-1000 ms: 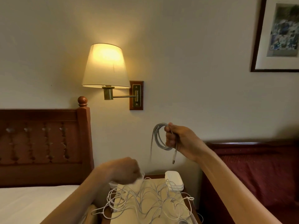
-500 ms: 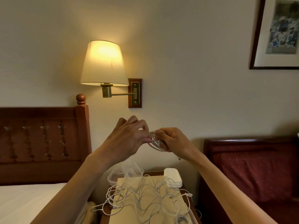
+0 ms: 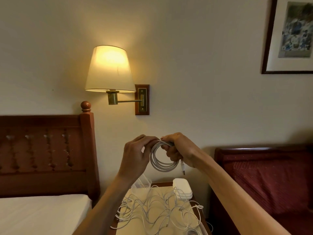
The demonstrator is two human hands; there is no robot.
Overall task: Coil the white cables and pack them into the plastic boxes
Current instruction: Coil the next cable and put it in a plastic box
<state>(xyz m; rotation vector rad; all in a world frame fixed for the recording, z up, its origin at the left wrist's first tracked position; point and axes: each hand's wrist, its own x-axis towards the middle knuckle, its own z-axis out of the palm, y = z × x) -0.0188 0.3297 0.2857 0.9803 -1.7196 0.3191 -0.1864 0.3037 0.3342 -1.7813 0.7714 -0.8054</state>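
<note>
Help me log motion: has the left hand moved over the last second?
Yes. The left hand rose from the nightstand toward the wall lamp, meeting the coiled cable in the right hand.

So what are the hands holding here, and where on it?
A coiled white cable, held up in the air. The right hand grips the loops at the top right; the left hand pinches the top left. A connector end dangles free.

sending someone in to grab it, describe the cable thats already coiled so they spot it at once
Below the lit wall lamp, both hands meet above the nightstand. The coil hangs between them as a neat ring, unlike the loose tangle below.
</note>
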